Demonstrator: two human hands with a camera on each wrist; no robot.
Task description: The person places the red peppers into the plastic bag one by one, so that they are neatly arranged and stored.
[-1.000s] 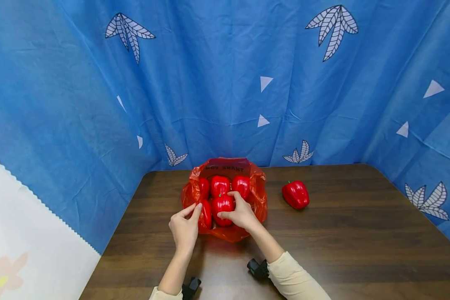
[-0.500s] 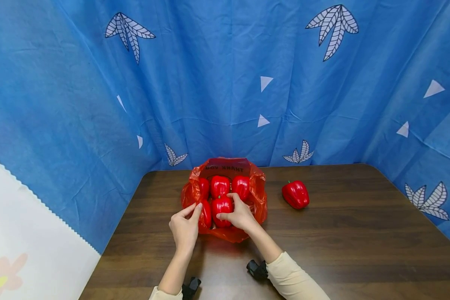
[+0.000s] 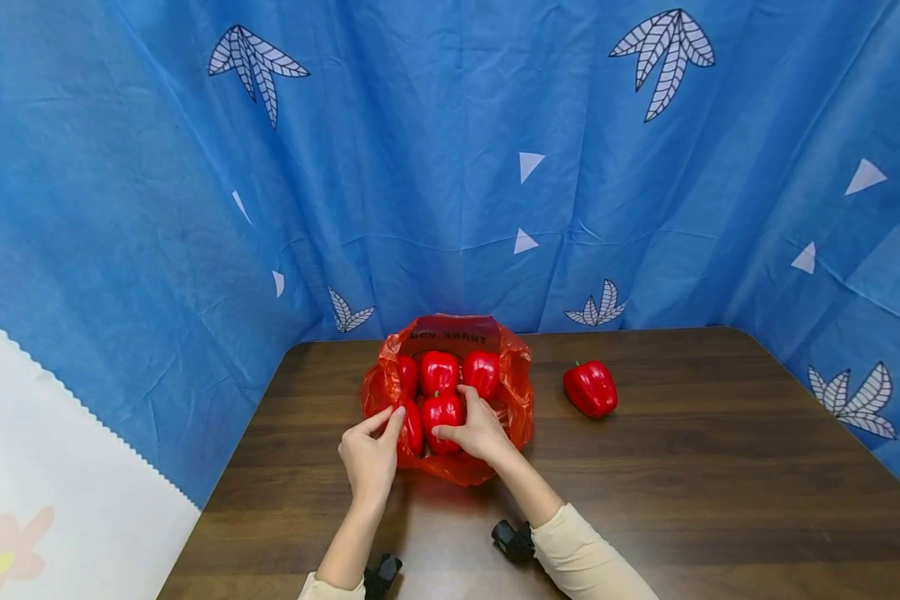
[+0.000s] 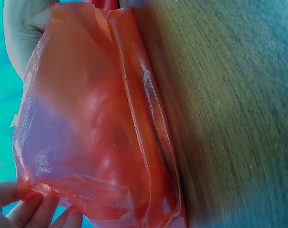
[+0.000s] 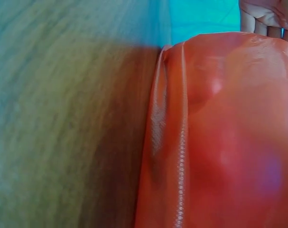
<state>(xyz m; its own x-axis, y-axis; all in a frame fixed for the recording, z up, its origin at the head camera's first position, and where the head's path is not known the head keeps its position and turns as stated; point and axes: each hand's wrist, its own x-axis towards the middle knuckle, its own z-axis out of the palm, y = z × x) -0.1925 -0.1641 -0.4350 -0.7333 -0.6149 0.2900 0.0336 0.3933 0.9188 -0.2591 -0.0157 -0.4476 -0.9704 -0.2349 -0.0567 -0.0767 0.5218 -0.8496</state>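
Observation:
A translucent red plastic bag (image 3: 522,392) stands with its mouth spread on the table, several glossy red bell peppers inside. My left hand (image 3: 370,458) pinches the bag's left rim between thumb and fingers; in the left wrist view those fingers (image 4: 32,209) hold the gathered plastic edge. Reaching in over the front rim, my right hand (image 3: 482,429) grips the front-middle bell pepper (image 3: 442,423), thumb at its near side and a finger behind it. The bag's front wall (image 5: 229,142) fills much of the right wrist view and blurs the peppers behind it.
One more red bell pepper (image 3: 590,389) lies on the brown wooden table (image 3: 682,467), right of the bag. A blue patterned curtain (image 3: 420,167) encloses the table's back and sides. Black wrist-worn devices (image 3: 512,542) sit under both forearms.
My right hand and the pepper it grips have shifted very slightly left inside the bag. The left hand keeps its pinch on the rim in the same place.

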